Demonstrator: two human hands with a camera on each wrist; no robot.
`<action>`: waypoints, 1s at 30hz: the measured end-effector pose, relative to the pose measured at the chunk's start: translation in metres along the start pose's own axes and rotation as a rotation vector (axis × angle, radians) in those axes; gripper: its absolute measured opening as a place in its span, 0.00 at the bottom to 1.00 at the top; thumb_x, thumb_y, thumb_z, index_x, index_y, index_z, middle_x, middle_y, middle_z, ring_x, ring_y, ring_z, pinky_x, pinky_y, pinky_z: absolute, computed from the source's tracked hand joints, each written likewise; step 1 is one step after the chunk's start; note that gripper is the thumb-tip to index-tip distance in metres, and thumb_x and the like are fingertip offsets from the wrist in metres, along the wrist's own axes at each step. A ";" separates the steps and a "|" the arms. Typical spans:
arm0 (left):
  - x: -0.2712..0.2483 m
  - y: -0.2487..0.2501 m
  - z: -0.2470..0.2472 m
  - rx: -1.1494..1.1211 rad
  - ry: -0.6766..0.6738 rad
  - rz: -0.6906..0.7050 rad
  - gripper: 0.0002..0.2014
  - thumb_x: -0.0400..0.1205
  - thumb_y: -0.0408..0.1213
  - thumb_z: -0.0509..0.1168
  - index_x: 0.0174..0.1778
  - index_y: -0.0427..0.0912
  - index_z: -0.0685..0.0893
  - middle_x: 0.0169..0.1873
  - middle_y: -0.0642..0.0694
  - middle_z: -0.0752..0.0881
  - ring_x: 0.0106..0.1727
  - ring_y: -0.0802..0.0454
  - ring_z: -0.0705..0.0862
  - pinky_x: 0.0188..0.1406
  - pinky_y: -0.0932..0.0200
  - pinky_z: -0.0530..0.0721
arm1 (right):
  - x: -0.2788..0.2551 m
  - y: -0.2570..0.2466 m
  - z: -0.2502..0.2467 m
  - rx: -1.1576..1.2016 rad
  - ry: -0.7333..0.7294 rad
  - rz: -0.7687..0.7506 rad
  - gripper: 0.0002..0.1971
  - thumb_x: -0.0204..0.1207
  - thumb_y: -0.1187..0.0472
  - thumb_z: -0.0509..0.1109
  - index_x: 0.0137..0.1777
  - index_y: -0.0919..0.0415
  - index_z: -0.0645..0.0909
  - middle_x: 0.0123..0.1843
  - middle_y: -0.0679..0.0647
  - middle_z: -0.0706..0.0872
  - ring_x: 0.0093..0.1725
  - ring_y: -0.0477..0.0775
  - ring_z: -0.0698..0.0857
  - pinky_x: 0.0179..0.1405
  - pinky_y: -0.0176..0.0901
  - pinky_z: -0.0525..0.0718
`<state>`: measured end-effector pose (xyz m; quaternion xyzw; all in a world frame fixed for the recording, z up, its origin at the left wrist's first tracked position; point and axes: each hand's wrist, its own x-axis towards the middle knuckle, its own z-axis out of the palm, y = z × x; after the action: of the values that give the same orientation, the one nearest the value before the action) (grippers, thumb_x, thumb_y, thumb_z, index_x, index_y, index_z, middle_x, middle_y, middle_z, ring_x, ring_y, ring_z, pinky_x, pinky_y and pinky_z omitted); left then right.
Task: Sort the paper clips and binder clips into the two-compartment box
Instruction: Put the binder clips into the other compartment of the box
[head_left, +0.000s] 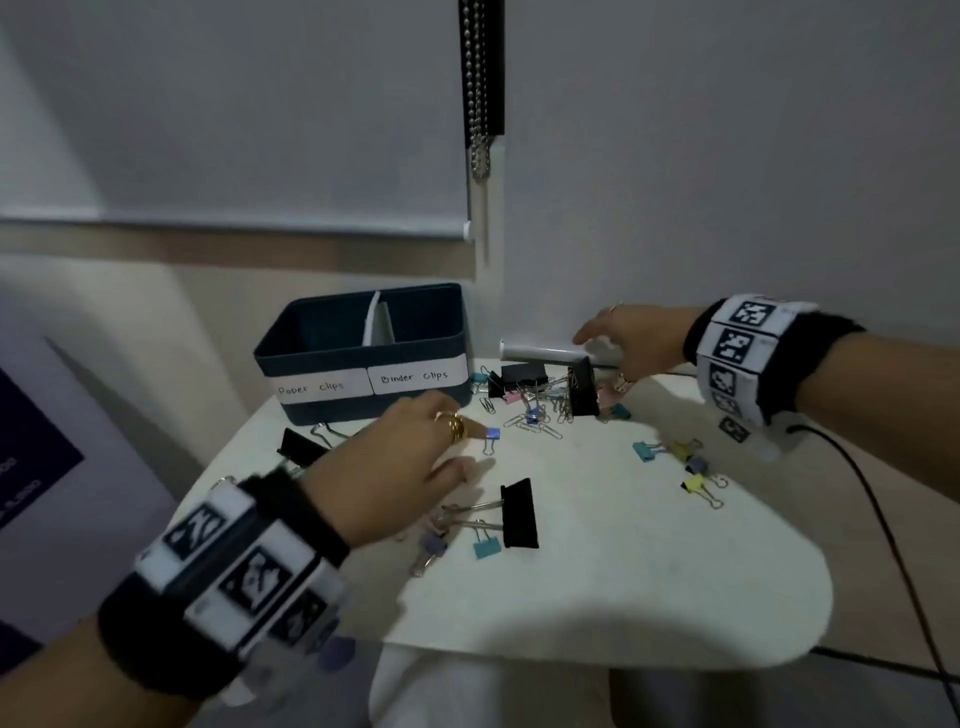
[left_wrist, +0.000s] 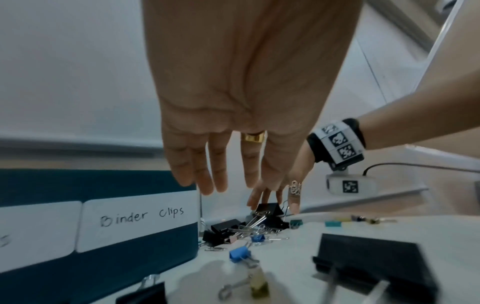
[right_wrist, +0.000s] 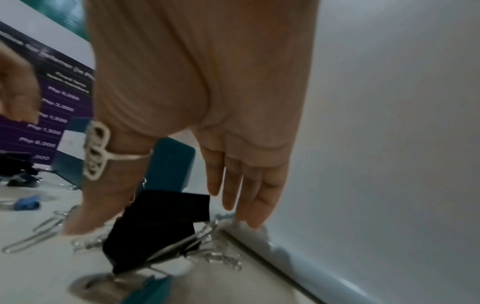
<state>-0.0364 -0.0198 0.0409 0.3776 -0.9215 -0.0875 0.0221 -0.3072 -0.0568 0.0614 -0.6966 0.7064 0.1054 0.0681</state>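
Note:
The dark teal two-compartment box (head_left: 363, 353) stands at the back of the white table (head_left: 623, 561). Its left label reads "Paper clips" and its right label "Binder clips" (left_wrist: 141, 218). My left hand (head_left: 467, 447) hovers in front of the box with straight fingers (left_wrist: 207, 181), holding nothing, just left of a small blue binder clip (head_left: 491, 435). My right hand (head_left: 597, 338) reaches along the wall, open, over a pile of paper clips and binder clips (head_left: 540, 402). Its thumb and fingers (right_wrist: 246, 205) straddle an upright large black binder clip (right_wrist: 155, 230).
Another large black binder clip (head_left: 519, 514) lies mid-table with a small teal one (head_left: 487, 548) beside it. Small coloured binder clips (head_left: 685, 462) lie at the right. A black clip (head_left: 298, 447) sits left of the box. A white tube (head_left: 540, 352) lies by the wall; a black cable (head_left: 883, 519) runs off right.

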 end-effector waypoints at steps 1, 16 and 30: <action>0.010 0.001 -0.006 0.011 0.003 0.010 0.19 0.85 0.47 0.56 0.72 0.54 0.73 0.70 0.52 0.71 0.66 0.57 0.72 0.72 0.62 0.70 | 0.002 -0.001 0.001 0.044 -0.049 0.010 0.40 0.68 0.52 0.78 0.78 0.56 0.64 0.76 0.54 0.72 0.74 0.57 0.72 0.75 0.49 0.71; 0.168 0.042 0.006 -0.152 -0.114 -0.223 0.08 0.78 0.40 0.67 0.39 0.38 0.84 0.36 0.42 0.82 0.38 0.46 0.81 0.41 0.56 0.78 | -0.003 -0.008 0.011 0.165 0.157 -0.080 0.20 0.70 0.66 0.73 0.64 0.62 0.82 0.60 0.58 0.87 0.58 0.59 0.84 0.58 0.44 0.80; 0.142 0.036 0.008 -0.874 0.106 -0.304 0.04 0.73 0.24 0.72 0.43 0.29 0.87 0.34 0.37 0.88 0.31 0.49 0.88 0.39 0.59 0.90 | -0.021 -0.012 0.019 0.290 0.347 -0.085 0.23 0.63 0.56 0.81 0.57 0.64 0.85 0.50 0.57 0.90 0.48 0.56 0.86 0.47 0.40 0.81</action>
<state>-0.1638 -0.0925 0.0363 0.4676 -0.7302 -0.4503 0.2131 -0.2957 -0.0315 0.0474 -0.7164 0.6852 -0.1216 0.0493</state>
